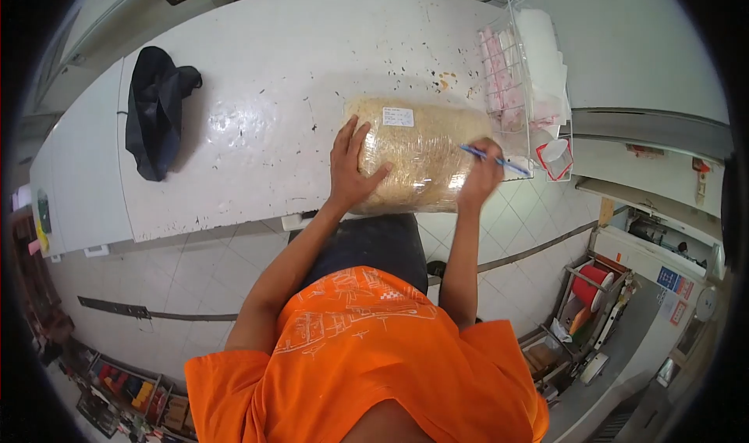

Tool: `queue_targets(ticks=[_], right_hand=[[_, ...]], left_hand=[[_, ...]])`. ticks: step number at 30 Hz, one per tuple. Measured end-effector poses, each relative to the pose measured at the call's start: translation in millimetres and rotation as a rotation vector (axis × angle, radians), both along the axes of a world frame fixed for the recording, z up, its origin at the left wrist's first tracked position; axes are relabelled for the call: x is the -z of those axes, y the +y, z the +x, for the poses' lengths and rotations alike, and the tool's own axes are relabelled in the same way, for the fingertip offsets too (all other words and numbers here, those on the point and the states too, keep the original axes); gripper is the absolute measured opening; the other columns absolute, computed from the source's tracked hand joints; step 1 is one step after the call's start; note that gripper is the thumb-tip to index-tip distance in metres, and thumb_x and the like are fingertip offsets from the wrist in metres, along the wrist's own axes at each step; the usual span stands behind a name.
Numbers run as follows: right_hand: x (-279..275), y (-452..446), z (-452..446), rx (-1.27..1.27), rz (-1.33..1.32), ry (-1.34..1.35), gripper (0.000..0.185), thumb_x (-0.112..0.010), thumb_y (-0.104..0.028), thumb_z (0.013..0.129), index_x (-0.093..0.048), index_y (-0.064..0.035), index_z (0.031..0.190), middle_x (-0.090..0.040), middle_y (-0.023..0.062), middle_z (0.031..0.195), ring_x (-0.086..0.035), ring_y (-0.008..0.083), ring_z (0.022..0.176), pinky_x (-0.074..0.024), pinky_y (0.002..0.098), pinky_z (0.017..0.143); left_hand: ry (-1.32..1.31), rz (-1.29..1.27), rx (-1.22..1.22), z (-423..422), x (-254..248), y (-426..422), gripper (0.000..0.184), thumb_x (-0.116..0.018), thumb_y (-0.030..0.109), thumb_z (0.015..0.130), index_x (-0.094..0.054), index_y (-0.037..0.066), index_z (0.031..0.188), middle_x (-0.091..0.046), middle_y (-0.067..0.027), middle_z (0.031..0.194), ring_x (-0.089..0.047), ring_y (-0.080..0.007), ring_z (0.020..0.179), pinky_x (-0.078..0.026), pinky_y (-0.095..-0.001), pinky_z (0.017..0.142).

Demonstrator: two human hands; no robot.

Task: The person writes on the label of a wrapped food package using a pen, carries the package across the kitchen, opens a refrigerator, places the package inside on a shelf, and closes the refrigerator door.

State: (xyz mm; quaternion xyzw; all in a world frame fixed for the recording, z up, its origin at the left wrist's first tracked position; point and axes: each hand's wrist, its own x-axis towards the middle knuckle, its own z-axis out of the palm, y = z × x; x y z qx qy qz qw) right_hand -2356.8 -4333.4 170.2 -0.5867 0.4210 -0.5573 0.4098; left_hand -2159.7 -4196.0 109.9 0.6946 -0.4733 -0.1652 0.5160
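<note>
A plastic-wrapped bundle, tan in colour, is lying along the near edge of the white table, towards its right end. The left hand is resting on the bundle's left side, its fingers spreading open and pointing towards the table's far edge, while its thumb is reaching across the wrapping to the right; these fingers are pressing or steadying rather than closing around anything. At the bundle's right end, the right hand is gripping a slim blue pen-like tool between bent fingers and thumb. One end of the tool is pointing left over the bundle, though whether it is touching the wrap I cannot tell; its other end is sticking out towards the table's right end. A white label is sitting on the bundle's far part, carrying several lines of dark print too small to read. Just beyond the right hand, a wire basket is standing at the table's right end, holding pink-and-white packets. Towards the left end, a dark crumpled cloth item is lying between the near and far edges.
</note>
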Motion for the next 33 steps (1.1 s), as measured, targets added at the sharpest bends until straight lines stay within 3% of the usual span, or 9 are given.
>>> queue_targets(ticks=[4, 8, 9, 14, 17, 19, 22, 27, 33], right_hand=[[-14, 31, -85, 0.298, 0.051, -0.04, 0.028, -0.054, -0.028, 0.102, -0.06, -0.0016, 0.099, -0.053, 0.0024, 0.084, -0.051, 0.0108, 0.076, -0.0436, 0.0276, 0.07], [-23, 26, -168, 0.615, 0.241, 0.09, 0.021, -0.062, -0.026, 0.097, -0.062, -0.0054, 0.099, -0.044, -0.0041, 0.072, -0.037, 0.0004, 0.051, -0.0272, 0.0183, 0.042], [-11, 12, -196, 0.66, 0.248, 0.11, 0.031, -0.065, -0.033, 0.095, -0.063, -0.0046, 0.107, -0.054, -0.0005, 0.076, -0.031, 0.0004, 0.046, -0.0214, 0.0189, 0.037], [-21, -40, -220, 0.524, 0.396, 0.003, 0.052, -0.063, -0.042, 0.094, -0.056, -0.0008, 0.126, -0.069, 0.0114, 0.103, -0.031, 0.0028, 0.045, -0.0233, 0.0193, 0.038], [-14, -77, -223, 0.439, 0.448, -0.152, 0.046, -0.059, -0.026, 0.097, -0.051, 0.0018, 0.132, -0.067, 0.0164, 0.108, -0.033, 0.0026, 0.042, -0.0205, 0.0193, 0.034], [-1, -98, -233, 0.416, 0.428, -0.158, 0.03, -0.065, -0.03, 0.094, -0.058, -0.0047, 0.11, -0.064, 0.0047, 0.093, -0.029, 0.0048, 0.046, -0.0242, 0.0211, 0.039], [15, -120, -258, 0.252, 0.502, -0.338, 0.015, -0.063, -0.016, 0.093, -0.055, -0.0065, 0.102, -0.06, 0.0036, 0.086, -0.035, 0.004, 0.048, -0.0238, 0.0206, 0.039], [13, -133, -272, 0.032, 0.599, -0.402, 0.014, -0.065, -0.011, 0.09, -0.052, -0.0101, 0.095, -0.053, -0.0005, 0.075, -0.035, 0.004, 0.049, -0.0251, 0.0218, 0.042], [9, -147, -289, -0.13, 0.651, -0.382, 0.011, -0.064, -0.014, 0.094, -0.053, -0.012, 0.092, -0.05, -0.0027, 0.068, -0.033, 0.0043, 0.044, -0.0265, 0.0218, 0.041]], left_hand=[[0.005, -0.024, -0.01, -1, 3, -1, 0.082, -0.081, 0.036, 0.074, -0.046, 0.011, 0.144, -0.034, -0.0162, 0.155, -0.034, -0.0395, 0.14, -0.03, -0.0523, 0.11], [-0.005, -0.035, -0.02, -2, 5, -1, 0.081, -0.081, 0.036, 0.074, -0.046, 0.011, 0.143, -0.033, -0.0157, 0.156, -0.034, -0.0389, 0.14, -0.031, -0.0524, 0.11], [0.0, -0.025, -0.019, -2, 5, -1, 0.081, -0.081, 0.036, 0.074, -0.046, 0.011, 0.144, -0.033, -0.0156, 0.156, -0.034, -0.0384, 0.14, -0.031, -0.0522, 0.11], [0.002, -0.006, -0.04, -3, -1, 0, 0.082, -0.082, 0.035, 0.074, -0.046, 0.012, 0.144, -0.035, -0.0158, 0.155, -0.036, -0.037, 0.139, -0.032, -0.0501, 0.111], [-0.001, 0.002, -0.058, -6, 0, 0, 0.081, -0.081, 0.033, 0.074, -0.047, 0.012, 0.144, -0.036, -0.0164, 0.154, -0.037, -0.0367, 0.139, -0.032, -0.0481, 0.113], [0.006, -0.02, -0.037, -5, 1, -1, 0.081, -0.081, 0.032, 0.074, -0.047, 0.012, 0.144, -0.037, -0.0165, 0.154, -0.037, -0.0363, 0.139, -0.032, -0.0468, 0.114], [0.061, -0.027, -0.044, -8, 4, -1, 0.08, -0.081, 0.03, 0.075, -0.047, 0.012, 0.145, -0.035, -0.0161, 0.156, -0.036, -0.0353, 0.141, -0.032, -0.0465, 0.114], [0.36, 0.113, -0.279, -43, -12, 5, 0.073, -0.072, 0.034, 0.087, -0.042, 0.008, 0.148, -0.045, -0.021, 0.148, -0.045, -0.0329, 0.136, -0.035, -0.0391, 0.112], [0.147, 0.112, -0.626, -107, 27, 42, 0.066, -0.059, 0.036, 0.098, -0.036, -0.002, 0.148, -0.044, -0.0225, 0.147, -0.041, -0.033, 0.138, -0.032, -0.0388, 0.113]])
